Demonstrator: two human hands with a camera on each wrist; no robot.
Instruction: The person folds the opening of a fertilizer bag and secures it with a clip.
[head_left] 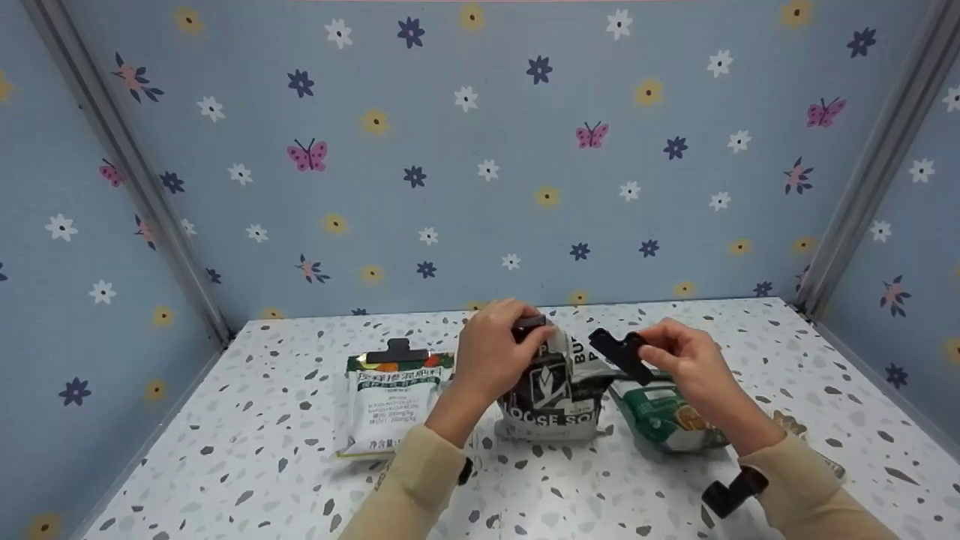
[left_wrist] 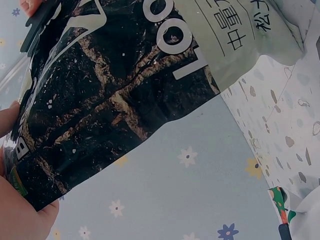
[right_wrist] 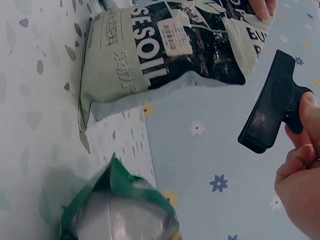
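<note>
A black-and-pale soil bag (head_left: 551, 420) with white lettering stands upright on the speckled table. My left hand (head_left: 495, 345) grips its gathered top; the left wrist view shows the bag's dark printed side (left_wrist: 115, 100) with fingers and thumb at its top end. To the right of the bag, my right hand (head_left: 686, 360) pinches a black clip (head_left: 621, 354) by its handle. In the right wrist view the wide black clip (right_wrist: 270, 105) is held apart from the bag, its jaws together.
A white bag (head_left: 397, 412) with a black clip (head_left: 397, 351) across its top stands at left. Right of the soil bag, a green bag (head_left: 652, 420) lies under my right hand. A golden packet (head_left: 787, 425) is partly hidden by my right arm. A flowered wall (head_left: 510, 225) rises behind.
</note>
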